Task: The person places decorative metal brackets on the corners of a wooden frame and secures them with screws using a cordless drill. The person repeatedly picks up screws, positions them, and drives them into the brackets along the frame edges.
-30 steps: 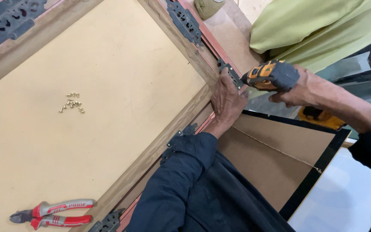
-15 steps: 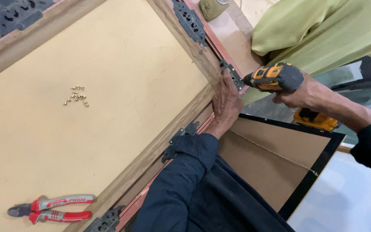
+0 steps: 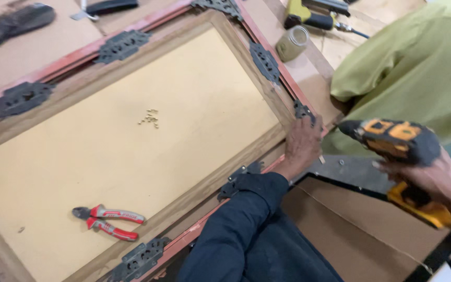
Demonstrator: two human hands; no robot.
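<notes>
My left hand [image 3: 303, 147] rests flat on the near right corner of a wooden frame [image 3: 220, 180] that borders a tan board [image 3: 105, 151]. It lies just below a dark metal corner bracket [image 3: 304, 110]. A black and orange cordless drill [image 3: 396, 143] is gripped in my right hand [image 3: 437, 177], off to the right of that corner and clear of the frame. My dark blue sleeve [image 3: 241, 230] runs up from the bottom.
Red-handled pliers [image 3: 108, 221] and a small pile of brass screws [image 3: 150, 118] lie on the board. Several ornate metal brackets [image 3: 265, 61] line the frame. A jar [image 3: 292, 44] and another drill [image 3: 314, 15] sit beyond. A person in green [image 3: 418, 78] is at the right.
My right hand has drawn the drill back to the right, away from the frame corner. The view has shifted, showing more of the board and frame. My left hand stays on the corner.
</notes>
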